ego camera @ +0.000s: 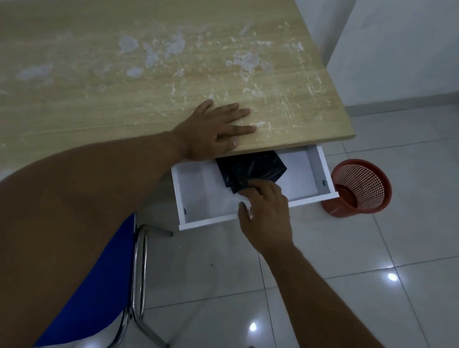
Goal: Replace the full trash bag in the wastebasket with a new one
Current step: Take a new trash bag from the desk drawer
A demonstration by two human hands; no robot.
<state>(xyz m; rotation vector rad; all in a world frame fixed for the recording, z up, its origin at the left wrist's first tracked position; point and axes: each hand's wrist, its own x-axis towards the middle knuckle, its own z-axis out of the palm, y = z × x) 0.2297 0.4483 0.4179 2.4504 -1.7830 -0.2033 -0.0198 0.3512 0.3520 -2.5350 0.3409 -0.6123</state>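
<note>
The desk top (122, 47) is pale wood grain with whitish scuffs, the drawer (309, 168) white, the folded bag (249, 169) glossy black, the lattice basket (358, 188) brick-red, the chair seat (104, 283) blue.

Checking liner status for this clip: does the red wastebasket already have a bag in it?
No: the red wastebasket on the floor shows bare mesh walls and an unlined bottom.
</note>
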